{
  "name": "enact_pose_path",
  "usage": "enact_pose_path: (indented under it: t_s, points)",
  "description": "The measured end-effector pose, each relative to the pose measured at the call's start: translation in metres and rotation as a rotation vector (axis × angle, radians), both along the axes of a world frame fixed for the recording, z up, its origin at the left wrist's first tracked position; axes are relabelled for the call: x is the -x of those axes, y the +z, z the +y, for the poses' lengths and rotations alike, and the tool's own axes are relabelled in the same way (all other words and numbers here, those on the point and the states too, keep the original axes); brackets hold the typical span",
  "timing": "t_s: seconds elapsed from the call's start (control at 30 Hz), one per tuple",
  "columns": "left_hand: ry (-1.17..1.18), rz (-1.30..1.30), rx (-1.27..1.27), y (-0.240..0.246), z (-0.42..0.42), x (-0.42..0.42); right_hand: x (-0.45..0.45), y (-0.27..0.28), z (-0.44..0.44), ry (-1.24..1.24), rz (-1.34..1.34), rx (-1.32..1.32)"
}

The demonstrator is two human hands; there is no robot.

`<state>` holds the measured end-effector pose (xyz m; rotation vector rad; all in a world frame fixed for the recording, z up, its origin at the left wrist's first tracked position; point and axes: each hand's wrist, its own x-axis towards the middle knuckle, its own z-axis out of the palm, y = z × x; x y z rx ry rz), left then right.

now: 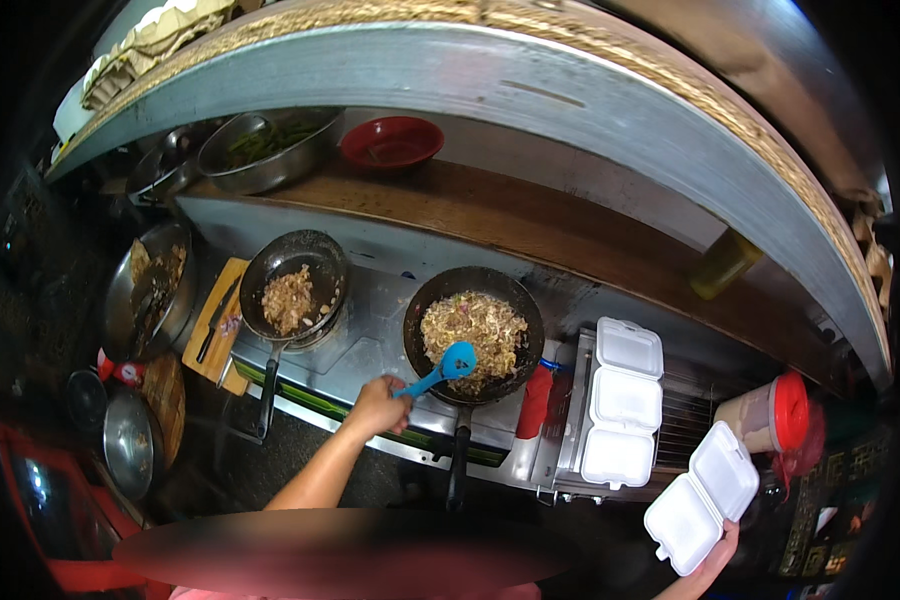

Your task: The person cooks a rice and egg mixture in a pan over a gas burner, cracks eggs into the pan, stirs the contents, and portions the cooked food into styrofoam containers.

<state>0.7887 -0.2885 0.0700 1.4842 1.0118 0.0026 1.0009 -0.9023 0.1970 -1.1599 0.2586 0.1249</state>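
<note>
My left hand point(380, 409) grips the handle of a blue slotted spoon point(459, 360). The spoon's head is over a dark frying pan point(414, 345) filled with a chopped, browned food mixture point(469, 326). This pan's black handle point(459, 457) points towards me. Out at the lower right, my right hand point(720, 547) holds an opened white foam takeaway box point(686, 521) from below, its inside bare. Between the pan and that box, more white foam boxes point(624, 397) lie opened in a row on a metal grill.
A second frying pan point(322, 255) with browned food sits on the left burner. Beside it lie a cutting board point(232, 281) and knife point(214, 326). A wooden shelf point(495, 202) bears a red bowl point(394, 142). A red-lidded tub point(791, 412) stands right; a metal hood edge point(420, 67) curves overhead.
</note>
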Motion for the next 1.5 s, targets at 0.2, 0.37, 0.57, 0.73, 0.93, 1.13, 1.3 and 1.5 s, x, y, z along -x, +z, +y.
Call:
enact_pose_path:
  t_s: [0.2, 0.37, 0.57, 0.73, 0.93, 1.13, 1.3, 1.5]
  points:
    - [-0.431, 0.069, -0.792, 0.026, 0.002, -0.067, -0.005, 0.021, 0.083, 0.289, -0.303, 0.171]
    - [-0.552, 0.325, -1.07, 0.068, -0.026, -0.058, -0.016, 0.019, 0.093, 0.203, -0.33, 0.291]
    - [-0.128, 0.444, -0.833, 0.014, -0.001, -0.127, -0.009, -0.027, 0.12, -0.009, -0.192, 0.55]
    - [0.231, 0.074, -0.191, -0.005, 0.011, -0.148, 0.01, -0.073, 0.242, 0.183, -0.018, -0.069]
    - [0.158, -0.102, -0.171, 0.057, -0.021, -0.085, 0.015, -0.109, 0.375, 0.214, 0.148, -0.354]
    - [-0.314, 0.06, -1.256, 0.093, -0.032, -0.045, 0.023, -0.139, 0.427, 0.268, 0.336, -0.443]
    - [-0.45, 0.464, -0.9, 0.068, -0.006, -0.061, 0.028, -0.139, 0.351, 0.192, 0.232, -0.538]
    - [-0.087, 0.059, -0.55, -0.018, -0.012, -0.157, 0.014, -0.122, 0.304, 0.159, 0.07, -0.422]
